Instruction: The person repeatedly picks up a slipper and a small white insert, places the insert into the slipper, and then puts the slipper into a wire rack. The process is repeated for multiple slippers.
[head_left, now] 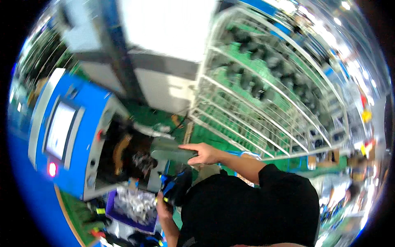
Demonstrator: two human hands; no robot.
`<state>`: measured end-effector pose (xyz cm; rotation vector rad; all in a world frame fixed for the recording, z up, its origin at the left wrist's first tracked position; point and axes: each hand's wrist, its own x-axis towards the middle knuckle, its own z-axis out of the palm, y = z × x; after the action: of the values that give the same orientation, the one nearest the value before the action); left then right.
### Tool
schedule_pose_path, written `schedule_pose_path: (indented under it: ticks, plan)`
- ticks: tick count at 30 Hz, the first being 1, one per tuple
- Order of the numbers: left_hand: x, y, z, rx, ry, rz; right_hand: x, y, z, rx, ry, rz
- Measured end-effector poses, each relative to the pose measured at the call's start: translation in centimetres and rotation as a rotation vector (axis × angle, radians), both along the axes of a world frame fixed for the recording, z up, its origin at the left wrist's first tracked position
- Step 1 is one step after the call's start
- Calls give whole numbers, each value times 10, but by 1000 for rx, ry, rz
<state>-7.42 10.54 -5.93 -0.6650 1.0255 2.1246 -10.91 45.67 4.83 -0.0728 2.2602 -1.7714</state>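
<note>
My right hand point(205, 153) grips the near end of a smooth grey-green elongated block point(175, 154), with the index finger stretched along its edge. The block's far end reaches to the machine's dark opening; whether it is attached there I cannot tell. Lower down, my left hand point(163, 209) is closed on the edge of a black and blue shoe upper point(177, 188) with small yellow-green bits. This upper is close to my black shirt, and part of it is lost against the dark cloth. Its fingers are partly hidden behind the upper.
On the left stands a blue machine point(92, 103) with a lit screen point(61, 129) and a glowing red button point(52, 169). A purple bin point(123, 220) of whitish pieces sits below it. A white wire rack point(251, 115) with dark shoes stands at the upper right.
</note>
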Motion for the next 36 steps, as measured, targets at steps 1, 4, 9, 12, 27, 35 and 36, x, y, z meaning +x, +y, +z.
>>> schedule_pose_path:
  ticks: [1,4,9,12,27,35,36]
  plan:
    - [-2,11,13,-113,-39,-22,16,36,5,217,72,-127]
    - [2,29,-8,-178,21,-55,73,117,24,444,34,-757]
    - [-18,91,-13,-231,94,-183,121,290,10,919,-367,-1502]
    - [-22,83,-39,-359,151,-210,159,401,-16,1026,-652,-1496]
    - [-22,79,-10,-308,87,-240,165,534,-143,1328,-794,-1276]
    - [34,-9,16,-501,51,5,168,495,-92,1583,-367,-1547]
    - [38,-12,27,-584,33,-42,142,492,-88,1284,-235,-1503]
